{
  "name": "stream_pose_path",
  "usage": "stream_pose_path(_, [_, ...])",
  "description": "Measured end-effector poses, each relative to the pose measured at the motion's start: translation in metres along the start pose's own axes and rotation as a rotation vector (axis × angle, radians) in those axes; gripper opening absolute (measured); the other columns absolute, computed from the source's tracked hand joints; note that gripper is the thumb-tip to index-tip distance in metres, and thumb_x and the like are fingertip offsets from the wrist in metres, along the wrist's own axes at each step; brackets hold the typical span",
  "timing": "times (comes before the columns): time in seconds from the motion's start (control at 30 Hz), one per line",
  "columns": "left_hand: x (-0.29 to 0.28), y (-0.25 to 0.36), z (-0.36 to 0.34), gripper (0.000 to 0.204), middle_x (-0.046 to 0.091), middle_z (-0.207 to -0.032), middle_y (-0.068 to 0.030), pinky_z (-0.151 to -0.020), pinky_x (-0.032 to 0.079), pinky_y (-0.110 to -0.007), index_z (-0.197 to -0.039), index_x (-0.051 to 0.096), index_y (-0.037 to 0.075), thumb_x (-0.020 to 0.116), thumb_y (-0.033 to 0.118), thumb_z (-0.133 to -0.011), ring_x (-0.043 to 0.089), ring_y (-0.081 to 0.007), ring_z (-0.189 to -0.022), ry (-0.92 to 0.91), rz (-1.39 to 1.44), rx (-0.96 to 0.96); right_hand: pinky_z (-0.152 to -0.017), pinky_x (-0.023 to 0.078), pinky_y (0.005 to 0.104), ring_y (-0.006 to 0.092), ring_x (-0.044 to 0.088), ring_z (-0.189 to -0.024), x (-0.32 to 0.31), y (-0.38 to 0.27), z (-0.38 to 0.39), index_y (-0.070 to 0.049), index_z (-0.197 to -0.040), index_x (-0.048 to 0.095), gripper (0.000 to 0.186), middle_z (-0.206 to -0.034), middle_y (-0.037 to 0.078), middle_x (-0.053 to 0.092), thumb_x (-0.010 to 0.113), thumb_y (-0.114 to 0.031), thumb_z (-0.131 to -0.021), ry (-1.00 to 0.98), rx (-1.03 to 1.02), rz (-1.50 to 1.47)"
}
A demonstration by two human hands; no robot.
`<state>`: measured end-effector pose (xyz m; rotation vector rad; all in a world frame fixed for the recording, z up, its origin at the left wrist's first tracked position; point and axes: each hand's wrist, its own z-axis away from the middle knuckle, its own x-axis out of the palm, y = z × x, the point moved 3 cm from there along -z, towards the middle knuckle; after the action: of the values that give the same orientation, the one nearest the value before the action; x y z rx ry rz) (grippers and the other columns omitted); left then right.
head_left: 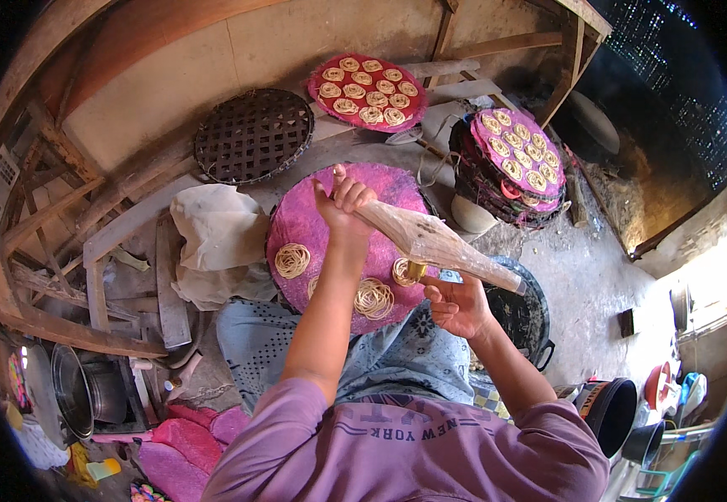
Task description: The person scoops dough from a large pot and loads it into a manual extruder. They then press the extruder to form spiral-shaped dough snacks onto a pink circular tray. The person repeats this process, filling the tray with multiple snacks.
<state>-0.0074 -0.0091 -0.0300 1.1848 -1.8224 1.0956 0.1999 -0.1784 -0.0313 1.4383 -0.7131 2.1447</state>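
My left hand is wrapped around the thick upper end of a long pale wooden press, which slants down to the right. A short yellowish nozzle sits beneath its middle. My right hand is palm-up below the press, its fingers loosely bent and apart, with the index finger at the nozzle. Under both hands lies a round pink cloth-covered tray. On it are coiled noodle nests, one directly by the nozzle. My left forearm partly covers another.
Beyond are a dark woven round tray, a red tray of several noodle nests and a stack of loaded pink trays. A black basin stands right of my knees. Crumpled pale sheeting lies left, beside wooden framing.
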Motion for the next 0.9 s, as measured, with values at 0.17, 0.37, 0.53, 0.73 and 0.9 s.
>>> stream_pose_path(0.17, [0.028, 0.009, -0.003, 0.065, 0.037, -0.044, 0.0062, -0.047, 0.040, -0.028, -0.096, 0.064, 0.008, 0.030, 0.064, -0.094, 0.035, -0.0079, -0.037, -0.094, -0.102, 0.034, -0.049, 0.038, 0.0264, 0.0143, 0.046, -0.049, 0.004, 0.003, 0.000, -0.001, -0.137, 0.040, 0.073, -0.078, 0.010, 0.057, 0.044, -0.058, -0.092, 0.113, -0.035, 0.167])
stream_pose_path(0.37, [0.095, 0.024, 0.007, 0.053, 0.041, -0.048, 0.0060, -0.050, 0.044, -0.028, -0.105, 0.061, 0.008, 0.037, 0.054, -0.098, 0.039, -0.0076, -0.040, -0.333, -0.225, -0.013, -0.046, 0.038, 0.0265, 0.0129, 0.047, -0.048, -0.013, -0.001, -0.001, -0.008, -0.134, 0.048, 0.058, -0.077, 0.009, 0.058, 0.042, -0.052, -0.097, 0.313, -0.167, 0.859])
stream_pose_path(0.53, [0.171, 0.037, 0.043, 0.039, 0.040, -0.045, 0.0058, -0.041, 0.041, -0.026, -0.101, 0.055, 0.009, 0.038, 0.044, -0.101, 0.036, -0.0067, -0.036, -0.401, -0.372, -0.057, -0.076, 0.052, 0.0406, 0.0338, 0.066, -0.085, -0.006, -0.006, -0.014, -0.015, -0.141, 0.046, 0.048, -0.109, 0.019, 0.065, 0.049, -0.026, -0.095, 0.372, -0.453, 1.798])
stream_pose_path(0.73, [0.250, 0.053, 0.114, 0.059, 0.040, -0.042, 0.0030, -0.036, 0.036, -0.028, -0.097, 0.048, 0.008, 0.023, 0.061, -0.100, 0.034, -0.0091, -0.031, -0.420, -0.598, -0.143, -0.067, 0.051, 0.0498, 0.0411, 0.063, -0.078, 0.006, -0.018, -0.005, -0.016, -0.142, 0.043, 0.052, -0.096, 0.019, 0.058, 0.051, -0.018, -0.090, 0.574, -0.504, 2.455])
stream_pose_path(0.9, [0.286, 0.068, 0.165, 0.065, 0.038, -0.040, 0.0010, -0.031, 0.031, -0.028, -0.096, 0.046, 0.006, 0.021, 0.065, -0.097, 0.031, -0.0105, -0.028, -0.330, -0.943, -0.095, -0.060, 0.052, 0.0419, 0.0322, 0.064, -0.070, -0.015, -0.095, -0.029, -0.008, -0.126, 0.058, 0.036, -0.095, 0.017, 0.059, 0.056, -0.021, -0.093, 0.686, -0.957, 2.137])
